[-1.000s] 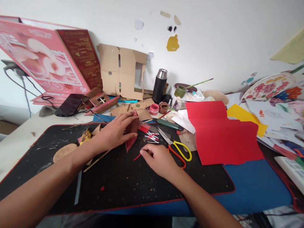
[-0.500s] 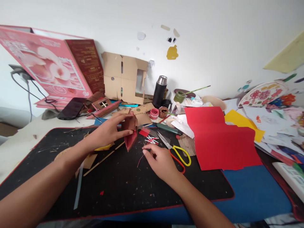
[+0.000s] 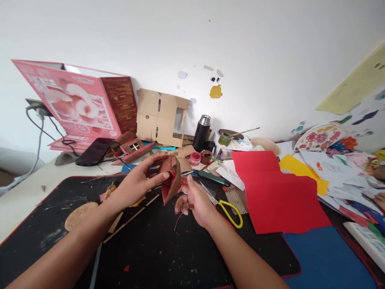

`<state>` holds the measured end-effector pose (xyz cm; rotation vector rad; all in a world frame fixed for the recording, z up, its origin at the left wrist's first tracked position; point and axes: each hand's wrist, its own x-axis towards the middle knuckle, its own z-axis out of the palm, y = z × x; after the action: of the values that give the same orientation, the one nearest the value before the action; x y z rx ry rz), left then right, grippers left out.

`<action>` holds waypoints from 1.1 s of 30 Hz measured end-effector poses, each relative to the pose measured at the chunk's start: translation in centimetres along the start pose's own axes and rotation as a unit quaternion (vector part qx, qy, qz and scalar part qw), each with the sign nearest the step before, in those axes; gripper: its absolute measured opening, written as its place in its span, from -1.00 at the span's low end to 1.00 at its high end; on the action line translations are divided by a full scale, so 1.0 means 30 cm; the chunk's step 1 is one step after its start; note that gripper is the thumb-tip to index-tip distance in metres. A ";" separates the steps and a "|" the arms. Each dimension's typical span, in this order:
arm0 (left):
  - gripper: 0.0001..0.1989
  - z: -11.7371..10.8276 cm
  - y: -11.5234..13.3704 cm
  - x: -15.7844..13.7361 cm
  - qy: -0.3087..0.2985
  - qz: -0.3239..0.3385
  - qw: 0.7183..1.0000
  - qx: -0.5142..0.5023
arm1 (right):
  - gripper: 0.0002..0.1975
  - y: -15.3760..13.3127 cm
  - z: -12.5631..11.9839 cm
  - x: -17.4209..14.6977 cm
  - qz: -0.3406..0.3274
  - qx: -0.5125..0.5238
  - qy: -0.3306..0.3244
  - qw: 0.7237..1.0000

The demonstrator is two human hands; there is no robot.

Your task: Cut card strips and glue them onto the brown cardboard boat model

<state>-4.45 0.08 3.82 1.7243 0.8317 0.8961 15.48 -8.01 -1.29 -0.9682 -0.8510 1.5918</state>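
Note:
My left hand (image 3: 144, 180) grips a small brown and red cardboard model boat (image 3: 172, 185), thumb on the near side, its pointed end tilted down towards me. Close to the boat's right edge is my right hand (image 3: 195, 202), fingers curled and thumb raised; what they hold, if anything, I cannot make out. Just below those fingers a thin reddish strand (image 3: 178, 222) lies on the black mat (image 3: 168, 257). Scissors with yellow and red handles (image 3: 230, 212) lie to the right of my right hand, partly behind it.
A large red paper sheet (image 3: 279, 196) covers the right side. Behind stand a black thermos (image 3: 201, 134), a pink paint pot (image 3: 195, 158) and a green paint jar (image 3: 224, 139). A phone (image 3: 94, 151) and another small model boat (image 3: 135, 149) lie back left. A thin wooden stick (image 3: 130, 218) rests left.
My right hand has risen to the boat's right edge, its fingers turned under. The boat has been tilted, showing more of its right side. The camera view has tipped upward.

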 end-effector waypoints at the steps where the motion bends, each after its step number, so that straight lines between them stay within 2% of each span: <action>1: -0.28 0.001 -0.005 0.004 0.002 0.006 1.000 0.002 | -0.21 0.000 0.005 0.019 -0.001 0.013 -0.008 1.000; 6: -0.32 -0.003 -0.039 0.016 0.017 0.018 1.000 0.015 | -0.20 0.006 0.039 0.114 0.027 0.064 -0.031 0.997; 11: -0.34 -0.025 -0.067 0.006 0.027 0.012 1.000 -0.007 | -0.35 0.025 0.082 0.158 0.060 0.129 0.004 0.990; 17: -0.28 -0.027 -0.085 -0.020 -0.018 0.015 1.000 -0.009 | -0.43 0.041 0.090 0.139 0.046 0.156 -0.001 0.987; 33: -0.29 0.020 -0.037 -0.042 -0.018 0.001 1.000 -0.008 | -0.39 0.045 0.068 0.102 0.028 0.098 0.026 0.994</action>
<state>-4.68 -0.95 2.39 1.7234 0.7982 0.8677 12.68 -5.42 -2.14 -0.8953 -0.6231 1.6559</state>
